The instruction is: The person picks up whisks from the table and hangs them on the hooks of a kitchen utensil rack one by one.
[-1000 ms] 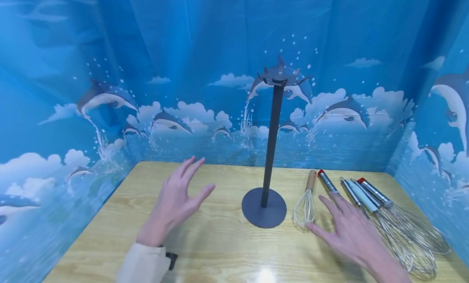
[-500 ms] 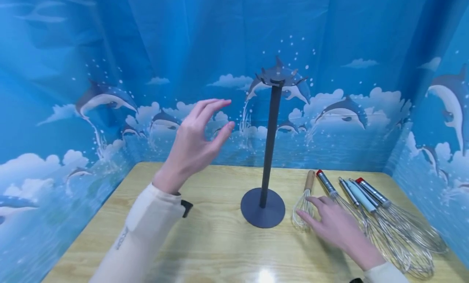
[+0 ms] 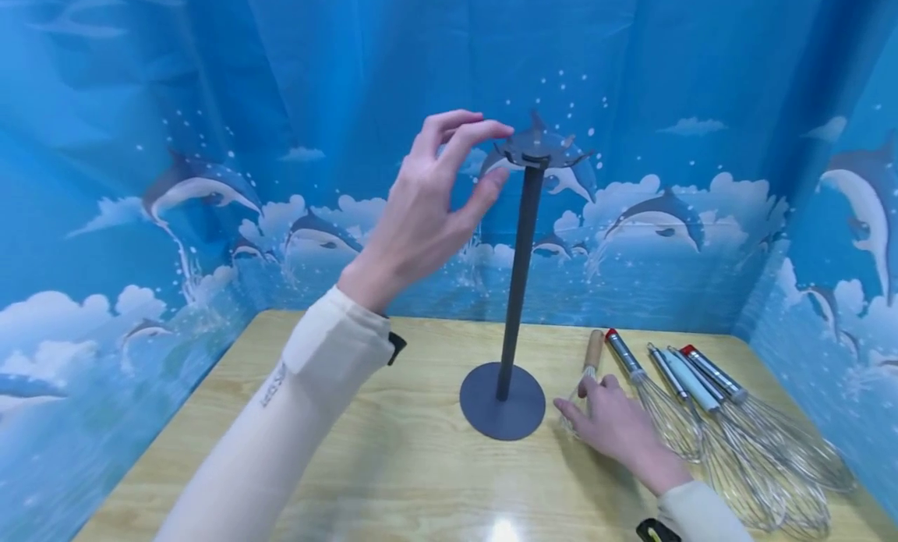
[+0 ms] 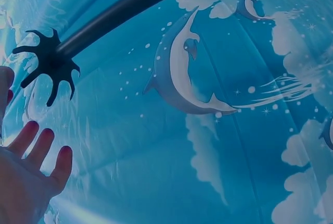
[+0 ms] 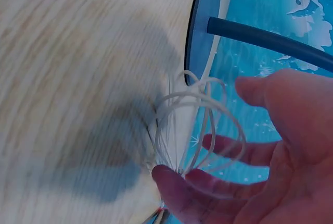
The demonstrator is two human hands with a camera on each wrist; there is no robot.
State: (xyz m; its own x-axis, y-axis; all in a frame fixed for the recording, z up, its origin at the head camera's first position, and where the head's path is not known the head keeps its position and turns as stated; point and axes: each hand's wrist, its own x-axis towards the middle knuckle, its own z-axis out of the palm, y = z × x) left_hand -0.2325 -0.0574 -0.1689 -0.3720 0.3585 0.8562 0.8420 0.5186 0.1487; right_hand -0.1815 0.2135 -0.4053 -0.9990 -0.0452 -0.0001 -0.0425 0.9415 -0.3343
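Note:
Beside the hooked top (image 3: pixel 539 148) of a dark metal stand, my left hand (image 3: pixel 429 199) is raised, thumb and fingers spread apart. In the left wrist view its fingers (image 4: pixel 41 148) lie near the stand's hooks (image 4: pixel 49 62), with a gap between. My right hand (image 3: pixel 620 425) is low over the wires of a small whisk with a wooden handle (image 3: pixel 593 350). The right wrist view puts the whisk's wire loops (image 5: pixel 200 99) between my thumb and fingers; the thumb is clear of the wires, the fingertips are close against them. My hand hides part of the whisk.
The stand's round base (image 3: pixel 502 421) rests on the wooden table (image 3: pixel 393 448), left of the small whisk. Several larger whisks (image 3: pixel 761 441) lie in a bunch at the right, some overlapping. A blue dolphin-print curtain (image 3: pixel 393 74) encloses the back and sides.
My left hand has risen from above the table and moved right to the stand's top. The right hand has shifted left from beside the larger whisks onto the small whisk's wires.

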